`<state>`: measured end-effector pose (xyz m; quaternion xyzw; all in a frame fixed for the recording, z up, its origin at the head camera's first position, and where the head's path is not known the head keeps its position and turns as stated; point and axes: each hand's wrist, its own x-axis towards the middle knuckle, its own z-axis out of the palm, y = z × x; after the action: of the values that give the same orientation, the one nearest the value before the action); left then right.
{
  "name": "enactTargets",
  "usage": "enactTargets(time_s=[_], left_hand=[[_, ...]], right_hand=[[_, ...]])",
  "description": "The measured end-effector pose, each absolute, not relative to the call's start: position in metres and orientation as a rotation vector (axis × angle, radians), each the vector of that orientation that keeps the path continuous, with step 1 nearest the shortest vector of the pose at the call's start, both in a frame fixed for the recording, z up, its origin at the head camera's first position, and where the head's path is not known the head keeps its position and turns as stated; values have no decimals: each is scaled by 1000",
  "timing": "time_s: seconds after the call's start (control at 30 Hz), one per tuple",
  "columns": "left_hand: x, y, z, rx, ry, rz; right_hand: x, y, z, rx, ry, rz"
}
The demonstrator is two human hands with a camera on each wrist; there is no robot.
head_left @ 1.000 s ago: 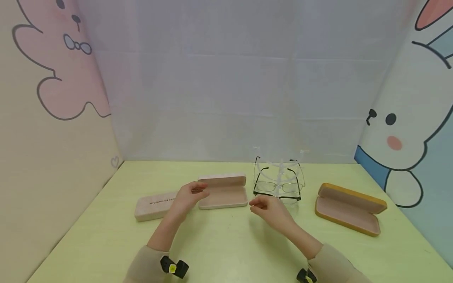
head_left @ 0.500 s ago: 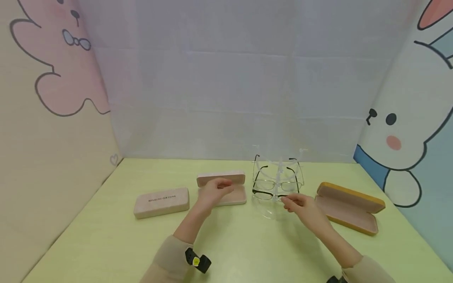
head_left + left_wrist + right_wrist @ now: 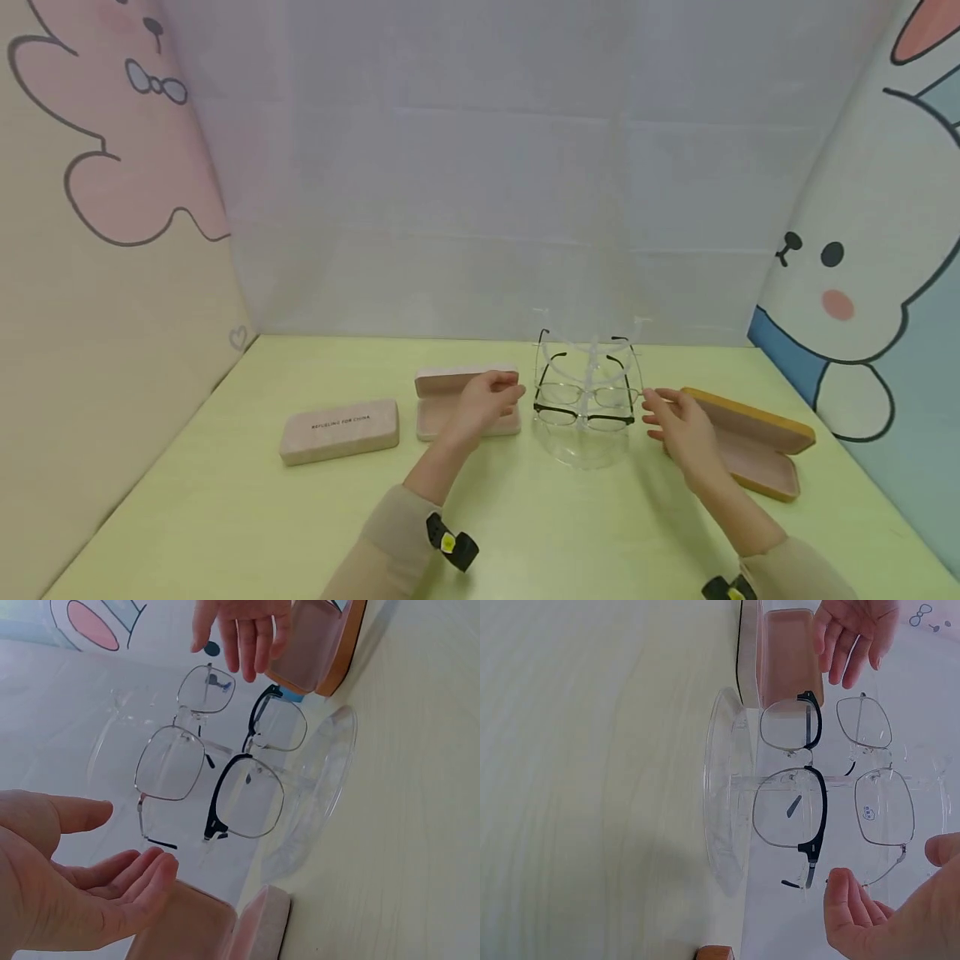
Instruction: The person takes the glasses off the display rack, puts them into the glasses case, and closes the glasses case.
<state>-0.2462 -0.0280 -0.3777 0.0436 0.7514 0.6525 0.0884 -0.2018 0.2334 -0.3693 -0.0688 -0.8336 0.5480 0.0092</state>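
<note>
Two pairs of glasses sit one above the other on a clear display stand (image 3: 581, 456). The upper pair, thin metal-rimmed glasses (image 3: 170, 763), has slim temples with dark tips. Below it, the black-browed glasses (image 3: 791, 810) have thin lower rims. My left hand (image 3: 489, 402), fingers relaxed and thumb apart, is left of the stand, overlapping the open pale pink glasses case (image 3: 432, 418). On the other side, my right hand (image 3: 684, 432) has its fingertips right by the upper pair's right hinge, holding nothing. In the right wrist view, its thumb and fingers are spread around that corner.
A closed pale glasses case (image 3: 341, 433) with printed lettering lies at the left. To the right, partly behind my right hand, is an open mustard-yellow glasses case (image 3: 757, 462). A pale curtain (image 3: 450, 208) hangs behind the light yellow table (image 3: 225, 517).
My left hand has moved right, from beside the closed case to in front of the open pink one. My right hand has moved right, from in front of the stand to its right side.
</note>
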Motion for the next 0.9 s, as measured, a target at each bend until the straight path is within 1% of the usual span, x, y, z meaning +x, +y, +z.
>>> enactTargets(time_s=[0.3, 0.57, 0.77, 0.9], left_hand=[[-255, -13, -382, 86, 2184, 1994], [-256, -2, -383, 93, 2106, 2050], [-248, -1, -367, 76, 2104, 2045], [-254, 0, -374, 84, 2095, 2053]], right_hand=[[-212, 235, -372, -241, -2461, 1744], [-219, 233, -378, -258, -2428, 1734], [-221, 228, -379, -215, -2385, 1748], [-221, 225, -382, -229, -2365, 1733]])
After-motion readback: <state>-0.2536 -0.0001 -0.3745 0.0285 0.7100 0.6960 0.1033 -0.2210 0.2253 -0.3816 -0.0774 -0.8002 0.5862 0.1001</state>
